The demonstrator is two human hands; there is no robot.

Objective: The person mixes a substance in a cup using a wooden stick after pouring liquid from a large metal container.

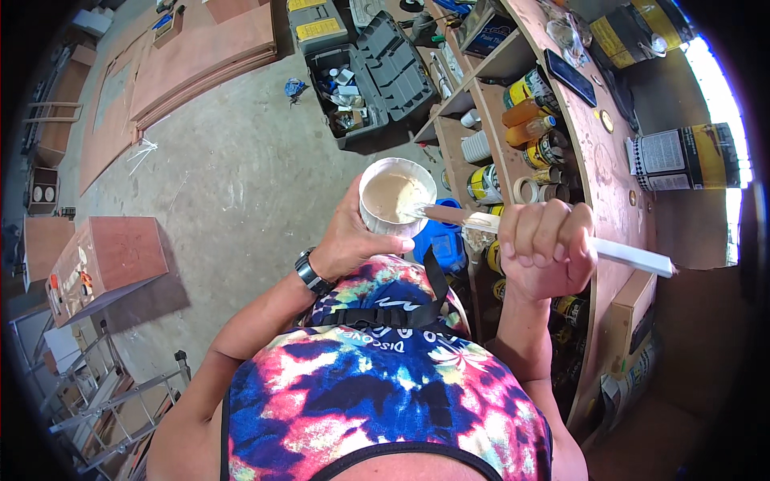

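My left hand [350, 236] is wrapped round a white cup [389, 229], with the thumb along its near side. Creamy beige liquid [393, 195] fills part of the cup, whose mouth faces up. In a closed fist, my right hand [548, 248] grips a long, flat white stick [630, 256]. The stick's brown-smeared end reaches over the cup's right rim, its pale wet tip at the liquid; how deep it goes I cannot tell. Its other end juts out to the right of the fist.
Right of me stands a wooden shelf unit [473, 108] with cans and bottles; a phone [570, 78] lies on top. An open toolbox [345, 132] sits on the floor ahead. A blue container [441, 244] is below the stick. At left are a wooden box [120, 260] and a ladder [120, 409].
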